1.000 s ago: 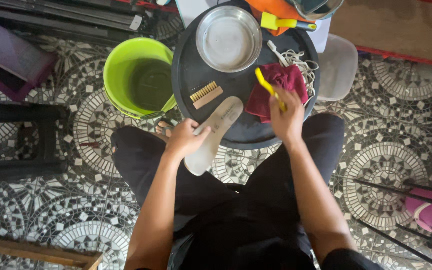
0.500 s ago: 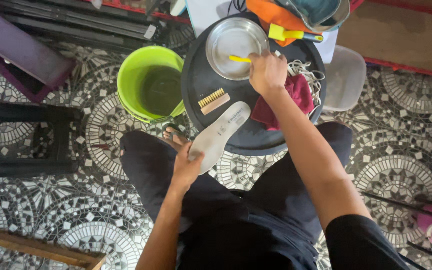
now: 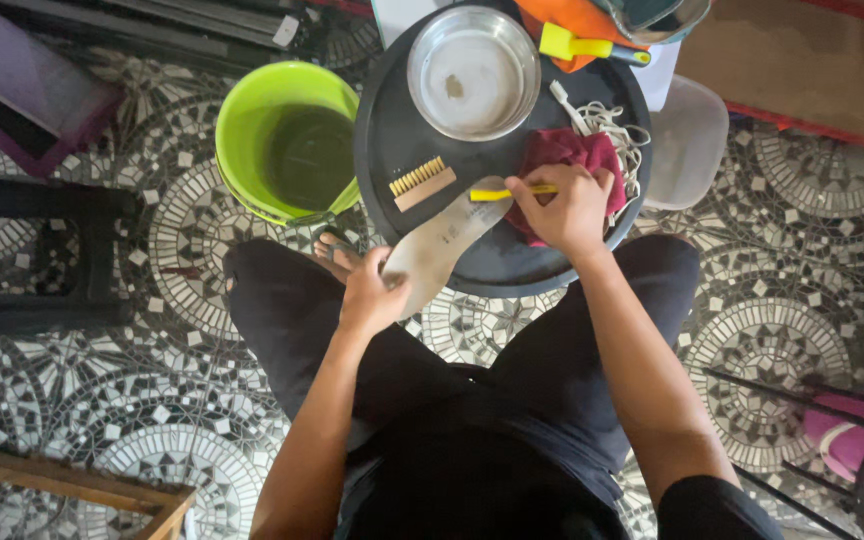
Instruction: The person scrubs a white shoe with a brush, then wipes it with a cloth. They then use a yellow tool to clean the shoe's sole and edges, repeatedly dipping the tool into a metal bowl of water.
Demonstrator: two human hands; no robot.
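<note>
My left hand grips the near end of a grey shoe insole, whose far end rests on a round black tray. In my right hand is a yellow toothbrush, its head touching the insole's far end. That hand lies over a dark red cloth. On the tray's far side stands a steel bowl, and a small wooden brush lies at the tray's left.
A lime green bucket holding dark water stands left of the tray. White laces lie by the cloth. A black stool is at left, a yellow-handled brush at the top, patterned tile floor all around.
My right hand has come back from the steel bowl with the toothbrush and set its head on the insole. The left hand still holds the insole.
</note>
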